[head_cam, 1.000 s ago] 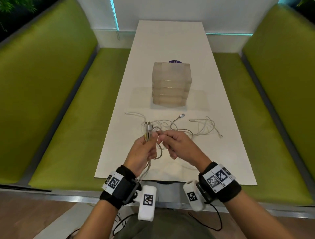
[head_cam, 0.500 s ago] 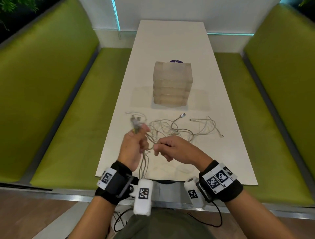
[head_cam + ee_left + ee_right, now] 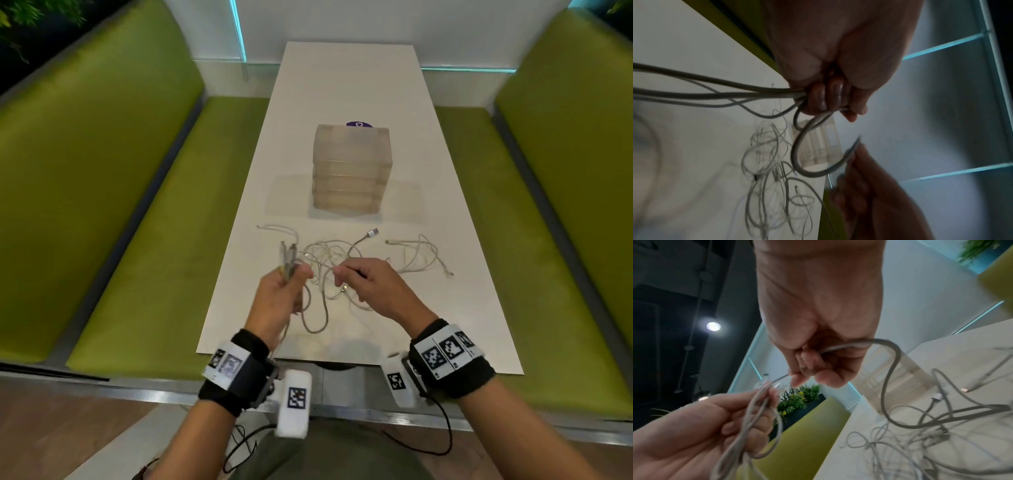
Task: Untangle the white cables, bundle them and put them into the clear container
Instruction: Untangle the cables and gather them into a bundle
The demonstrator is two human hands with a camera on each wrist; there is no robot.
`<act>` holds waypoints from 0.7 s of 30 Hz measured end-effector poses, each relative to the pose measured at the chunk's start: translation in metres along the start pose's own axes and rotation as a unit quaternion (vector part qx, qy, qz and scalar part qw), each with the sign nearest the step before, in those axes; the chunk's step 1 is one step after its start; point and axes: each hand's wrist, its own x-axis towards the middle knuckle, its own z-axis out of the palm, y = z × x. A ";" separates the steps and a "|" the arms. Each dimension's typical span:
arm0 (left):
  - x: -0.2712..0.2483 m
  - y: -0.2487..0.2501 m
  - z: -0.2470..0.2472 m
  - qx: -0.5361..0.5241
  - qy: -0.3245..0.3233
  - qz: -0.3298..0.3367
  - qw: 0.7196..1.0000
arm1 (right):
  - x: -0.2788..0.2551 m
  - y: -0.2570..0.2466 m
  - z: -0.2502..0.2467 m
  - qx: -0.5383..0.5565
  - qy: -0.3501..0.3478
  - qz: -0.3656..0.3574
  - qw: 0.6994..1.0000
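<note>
While the left hand [image 3: 286, 291] is gripping a sheaf of white cables [image 3: 337, 263] upright by their plug ends, the right hand [image 3: 368, 284] is pinching one strand just beside it. That strand is trailing away rightward into the tangle lying on the tabletop [image 3: 349, 85], with the clear container [image 3: 351, 171] standing beyond, nearer neither hand.

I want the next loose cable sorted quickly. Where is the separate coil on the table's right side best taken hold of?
Probably at the loop cluster of the separate coil, reached from above with the right hand. It lies flat on the table, apart from the central tangle, with both plug ends free, so it should lift away cleanly.
</note>
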 end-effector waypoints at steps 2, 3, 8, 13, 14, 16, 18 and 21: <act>-0.003 -0.001 0.011 0.021 -0.032 0.004 0.999 | 0.001 -0.006 0.006 -0.015 0.023 -0.027 0.999; -0.003 0.000 0.013 0.034 -0.043 0.005 0.999 | 0.002 -0.007 0.008 -0.013 0.036 -0.034 0.999; -0.003 0.004 0.012 0.061 -0.073 0.017 0.995 | 0.000 -0.009 0.012 0.021 0.042 -0.017 0.999; 0.005 0.019 -0.020 -0.125 0.052 0.024 0.990 | -0.006 0.000 -0.004 -0.020 -0.069 0.020 0.997; 0.007 0.022 -0.029 -0.159 0.080 0.031 0.984 | -0.006 0.006 -0.008 -0.029 -0.070 0.018 0.997; 0.009 0.027 -0.047 -0.202 0.139 0.044 0.969 | -0.006 0.019 -0.015 -0.038 -0.069 0.015 0.997; 0.011 0.027 -0.062 -0.224 0.189 0.053 0.955 | -0.006 0.029 -0.019 -0.044 -0.055 0.025 0.997; 0.013 0.021 -0.068 -0.175 0.190 0.048 0.965 | -0.006 0.035 -0.020 -0.052 -0.047 0.021 0.997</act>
